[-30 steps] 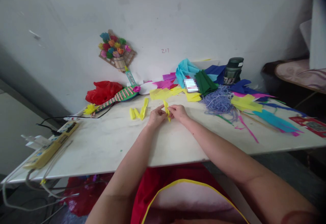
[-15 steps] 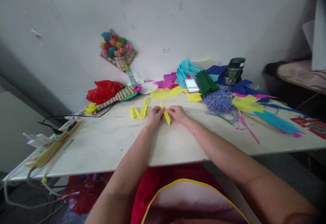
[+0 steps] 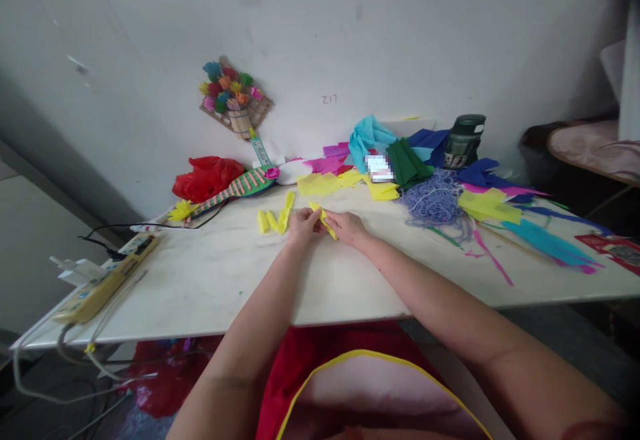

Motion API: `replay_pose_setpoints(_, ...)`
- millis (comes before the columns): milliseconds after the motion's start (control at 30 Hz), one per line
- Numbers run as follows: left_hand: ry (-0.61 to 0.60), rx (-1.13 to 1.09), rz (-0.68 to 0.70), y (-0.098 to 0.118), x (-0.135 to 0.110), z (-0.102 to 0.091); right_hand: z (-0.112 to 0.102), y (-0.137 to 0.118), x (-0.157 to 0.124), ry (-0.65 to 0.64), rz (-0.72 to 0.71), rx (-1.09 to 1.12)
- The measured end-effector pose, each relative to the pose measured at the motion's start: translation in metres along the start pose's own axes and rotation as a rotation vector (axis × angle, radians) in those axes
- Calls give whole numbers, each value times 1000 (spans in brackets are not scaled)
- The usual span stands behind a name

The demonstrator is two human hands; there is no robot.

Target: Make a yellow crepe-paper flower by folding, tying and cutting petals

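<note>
Over the middle of the white table (image 3: 210, 280), a folded strip of yellow crepe paper (image 3: 323, 219) slants between my two hands. My left hand (image 3: 304, 222) pinches its left side with closed fingers. From the other side my right hand (image 3: 347, 227) presses its fingers against the strip, covering its lower part. Just left of my left hand lie several yellow paper pieces (image 3: 285, 212), some rolled or folded short. My fingertips partly hide the held strip.
A yellow power strip (image 3: 107, 280) with plugs and cables lies at the left edge. A green decorated lute-shaped craft (image 3: 250, 183) and red plastic bag (image 3: 207, 179) sit behind. Purple yarn (image 3: 433, 199), coloured paper sheets (image 3: 410, 163) and a dark bottle (image 3: 464, 141) stand back right.
My right hand has slid forward along the yellow strip and now lies over more of it. My left hand keeps its pinch. The view has shifted slightly.
</note>
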State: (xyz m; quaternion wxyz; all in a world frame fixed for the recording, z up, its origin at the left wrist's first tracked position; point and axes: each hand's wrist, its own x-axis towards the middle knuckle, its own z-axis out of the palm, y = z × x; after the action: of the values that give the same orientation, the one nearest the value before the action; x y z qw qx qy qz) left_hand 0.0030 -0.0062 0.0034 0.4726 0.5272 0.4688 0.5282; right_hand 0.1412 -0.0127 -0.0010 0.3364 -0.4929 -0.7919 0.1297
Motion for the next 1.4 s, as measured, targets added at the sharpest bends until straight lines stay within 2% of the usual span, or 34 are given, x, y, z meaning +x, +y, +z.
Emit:
replay_pose_setpoints(133, -5, 3, 50, -2, 2, -3, 1, -1, 2, 18, 6, 149)
replay_pose_setpoints(233, -14, 34, 115, -1, 2, -4, 3, 0, 4, -14, 73, 330)
replay_pose_setpoints(433, 34, 262, 181, 0, 1, -1, 0, 3, 4, -78, 227, 509)
replay_pose_setpoints(500, 152, 391, 236, 1, 2, -4, -3, 2, 4, -65, 259, 539)
replay_pose_setpoints(633, 562, 812, 371, 8, 3, -23, -7, 5, 5, -6, 323, 540)
replay_pose_setpoints(767, 682, 1124, 340, 7, 7, -47, -6, 14, 6, 27, 339, 498)
replay_pose_setpoints(833, 706, 1181, 250, 2, 12, -55, -4, 17, 7, 28, 331, 478)
replay_pose_setpoints(900, 689, 1160, 175, -3, 17, -61, -2, 19, 6, 27, 320, 473)
replay_pose_setpoints(1033, 648, 1065, 140, -8, 22, -65, -1, 20, 7, 31, 339, 498)
replay_pose_setpoints(1133, 628, 1016, 186, -2, 20, -62, -2, 19, 7, 57, 369, 553)
replay_pose_setpoints(1200, 584, 988, 268, 3, 16, -55, -3, 17, 7, 84, 391, 602)
replay_pose_setpoints(1233, 566, 933, 285, 5, 14, -50, -3, 16, 8, 98, 403, 621)
replay_pose_setpoints(1300, 519, 728, 205, 7, 11, -39, -4, 15, 8, 120, 418, 639)
replay_pose_setpoints(1400, 291, 292, 78, 4, 9, -23, -7, 13, 8, 151, 441, 643)
